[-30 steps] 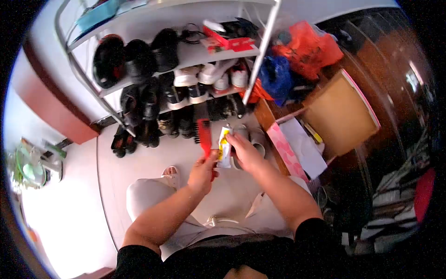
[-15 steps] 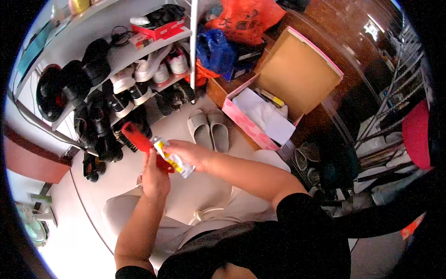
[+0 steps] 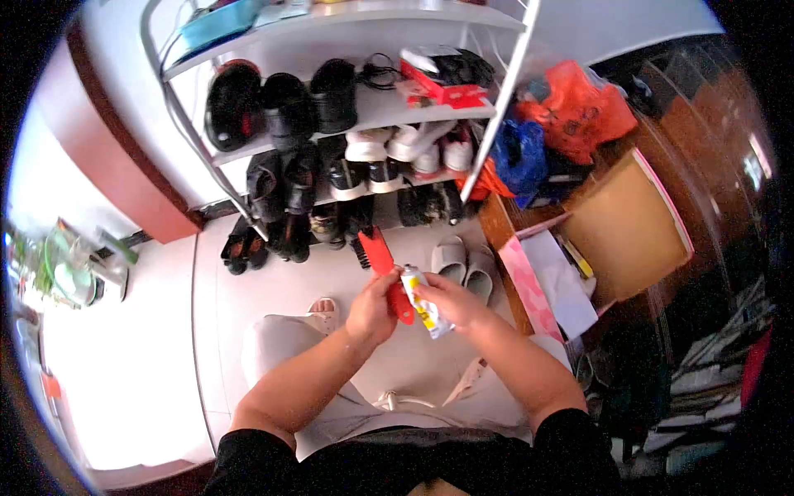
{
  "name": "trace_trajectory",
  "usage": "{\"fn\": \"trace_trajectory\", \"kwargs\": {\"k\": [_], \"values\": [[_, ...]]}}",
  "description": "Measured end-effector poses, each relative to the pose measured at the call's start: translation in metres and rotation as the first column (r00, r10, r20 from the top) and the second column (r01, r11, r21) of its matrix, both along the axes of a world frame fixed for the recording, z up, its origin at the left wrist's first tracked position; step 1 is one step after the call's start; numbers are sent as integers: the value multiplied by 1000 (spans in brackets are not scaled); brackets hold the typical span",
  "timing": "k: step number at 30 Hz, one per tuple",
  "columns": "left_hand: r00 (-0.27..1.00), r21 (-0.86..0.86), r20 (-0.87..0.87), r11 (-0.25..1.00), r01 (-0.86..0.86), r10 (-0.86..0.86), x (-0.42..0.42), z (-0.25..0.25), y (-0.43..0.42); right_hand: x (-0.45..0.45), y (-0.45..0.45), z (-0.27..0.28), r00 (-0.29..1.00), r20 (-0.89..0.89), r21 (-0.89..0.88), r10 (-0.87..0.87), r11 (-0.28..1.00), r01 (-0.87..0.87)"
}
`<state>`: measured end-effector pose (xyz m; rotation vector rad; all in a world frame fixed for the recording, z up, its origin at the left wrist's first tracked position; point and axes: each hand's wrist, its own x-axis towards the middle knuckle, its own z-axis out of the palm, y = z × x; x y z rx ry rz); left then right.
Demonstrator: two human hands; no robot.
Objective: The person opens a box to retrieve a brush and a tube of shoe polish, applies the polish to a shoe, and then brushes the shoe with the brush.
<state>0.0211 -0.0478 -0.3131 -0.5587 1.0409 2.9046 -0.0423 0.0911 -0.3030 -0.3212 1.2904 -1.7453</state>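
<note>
My left hand (image 3: 372,316) is wrapped round the handle of a red brush (image 3: 380,250). The brush points away from me, with dark bristles showing along its left side near the far end. Close beside it, my right hand (image 3: 453,301) grips a white-and-yellow squeeze tube (image 3: 425,307), its narrow end upward and its flat end toward me. Tube and brush are very near each other; whether they touch I cannot tell. Both hands are above the floor, between my knees.
Ahead stands a metal shoe rack (image 3: 380,124) holding several pairs of shoes. Grey slippers (image 3: 451,258) lie on the floor. At right, an open pink shoebox (image 3: 529,285) contains white paper and a yellow-and-black item. Beyond it are a blue bag (image 3: 519,157) and an orange bag (image 3: 583,112).
My view has swung left, so the rack and shoebox appear farther right. Both hands still hold the brush and the tube, which stay close together.
</note>
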Motion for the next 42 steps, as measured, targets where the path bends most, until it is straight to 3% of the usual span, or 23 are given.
{"fn": "trace_trajectory", "kwargs": {"k": [2,9,11,14,17,19,22,26,29,31,32,34,39,41,42], "values": [[993,20,8,993,-115,115,1,6,4,-5,7,-2,999,-41,35,-35,999,37],[996,-111,-3,990,-84,84,3,9,7,-3,13,3,999,-2,70,-34,997,34],[996,-131,-10,987,-94,93,3,11,7,0,12,10,993,-23,47,-117,992,118],[994,-263,-29,959,-109,105,3,8,8,-3,15,11,992,-15,40,-129,991,130],[998,-384,-56,922,-54,35,7,10,8,-8,19,25,995,31,-18,-92,996,93],[991,-497,47,857,135,-128,12,12,7,-13,23,22,991,40,-66,-128,989,131],[969,-438,31,869,232,-243,14,3,11,-18,29,20,987,63,-136,-146,979,153],[963,-403,64,876,265,-262,9,3,17,-23,37,23,988,42,-49,-148,987,150],[852,-541,448,677,498,-269,-6,-35,12,-27,47,27,977,26,-46,-211,976,212],[795,-615,576,538,576,-192,-15,-87,15,-25,46,30,947,59,-69,-316,945,320],[791,-611,581,539,580,-193,-20,-108,13,-27,48,31,946,65,-66,-316,945,320],[686,-636,697,263,726,-207,-28,-155,15,-30,58,32,945,33,-111,-325,939,327],[645,-583,764,390,713,-36,-24,-388,4,-29,68,51,906,-10,-75,-424,903,422],[655,-592,756,437,677,11,-18,-380,7,-30,69,50,898,1,-70,-439,896,438],[687,-651,725,271,709,-54,-16,-321,6,-31,68,50,893,7,-77,-450,890,449]]}}
